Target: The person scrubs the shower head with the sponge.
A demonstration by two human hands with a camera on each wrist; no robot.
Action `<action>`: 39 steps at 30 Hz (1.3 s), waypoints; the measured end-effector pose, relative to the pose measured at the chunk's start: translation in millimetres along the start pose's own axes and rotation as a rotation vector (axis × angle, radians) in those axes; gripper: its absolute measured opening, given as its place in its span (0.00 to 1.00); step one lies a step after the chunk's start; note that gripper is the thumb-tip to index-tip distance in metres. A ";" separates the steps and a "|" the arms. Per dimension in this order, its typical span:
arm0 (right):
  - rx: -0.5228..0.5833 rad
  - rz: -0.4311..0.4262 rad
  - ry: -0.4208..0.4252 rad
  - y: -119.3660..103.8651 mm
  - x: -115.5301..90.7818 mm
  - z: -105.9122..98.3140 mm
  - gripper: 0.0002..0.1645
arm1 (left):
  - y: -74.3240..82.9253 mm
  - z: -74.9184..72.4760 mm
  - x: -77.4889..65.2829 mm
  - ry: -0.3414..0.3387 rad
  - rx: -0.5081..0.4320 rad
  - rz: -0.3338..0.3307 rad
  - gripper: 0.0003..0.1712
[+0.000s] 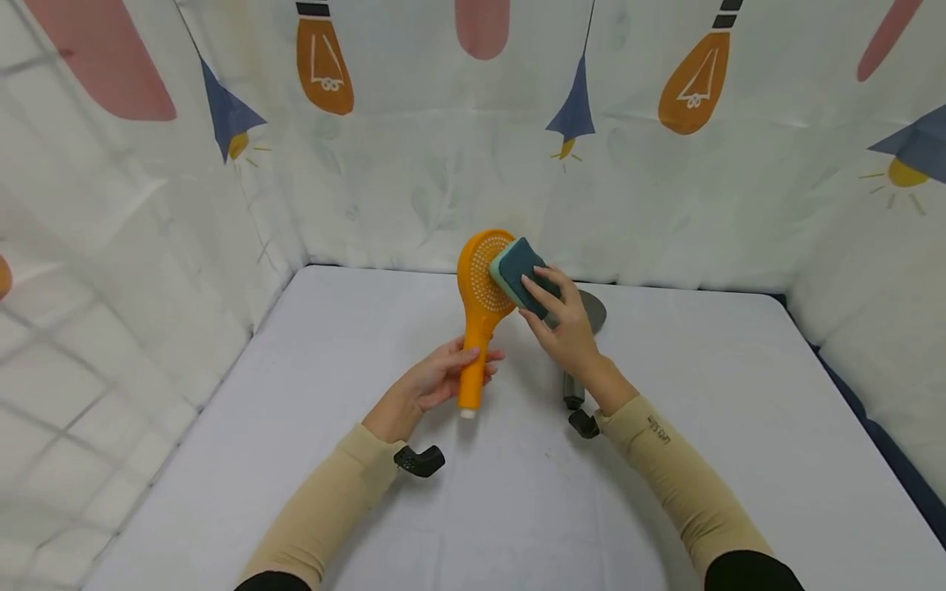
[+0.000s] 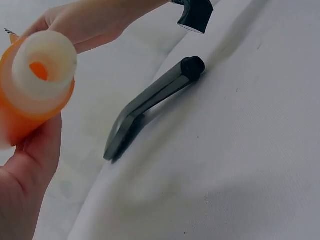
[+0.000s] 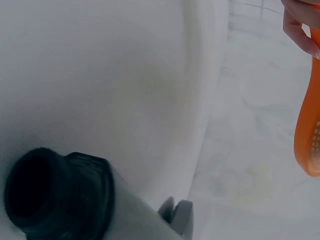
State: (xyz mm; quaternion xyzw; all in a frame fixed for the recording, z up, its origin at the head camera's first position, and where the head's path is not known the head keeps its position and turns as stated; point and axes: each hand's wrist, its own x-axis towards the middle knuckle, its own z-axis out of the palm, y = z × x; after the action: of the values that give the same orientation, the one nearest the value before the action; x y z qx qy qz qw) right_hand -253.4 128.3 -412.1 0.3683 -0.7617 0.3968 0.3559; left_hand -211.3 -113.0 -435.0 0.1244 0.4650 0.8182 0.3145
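An orange shower head stands upright above the table, its round nozzle face turned toward the right hand. My left hand grips it by the handle, and the handle's white threaded end shows close up in the left wrist view. In my right hand is a sponge, dark teal on one side and pale green on the other, held by fingers and thumb. The sponge overlaps the right edge of the nozzle face in the head view. The right wrist view shows part of the orange shower head but not the sponge.
A second, dark grey shower head lies on the white table behind the right hand; its handle shows fully in the left wrist view. Patterned white curtains surround the table at the back and sides.
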 end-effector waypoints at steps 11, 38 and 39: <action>-0.019 -0.027 -0.015 1.4 2.9 -0.2 0.31 | -0.5 -2.1 1.0 -0.013 0.056 -0.033 0.33; -0.132 -0.142 -0.246 2.5 16.6 13.6 0.30 | -0.8 3.7 4.9 0.062 0.068 -0.093 0.15; -0.130 -0.170 -0.267 1.0 15.8 14.2 0.30 | -0.6 3.5 5.0 0.067 0.080 -0.096 0.18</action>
State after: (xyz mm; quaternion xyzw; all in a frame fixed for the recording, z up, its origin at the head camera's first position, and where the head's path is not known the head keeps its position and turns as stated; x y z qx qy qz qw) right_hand -265.3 112.0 -405.3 0.4570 -0.7925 0.2626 0.3068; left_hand -213.2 -107.2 -434.1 0.0871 0.5131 0.7865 0.3324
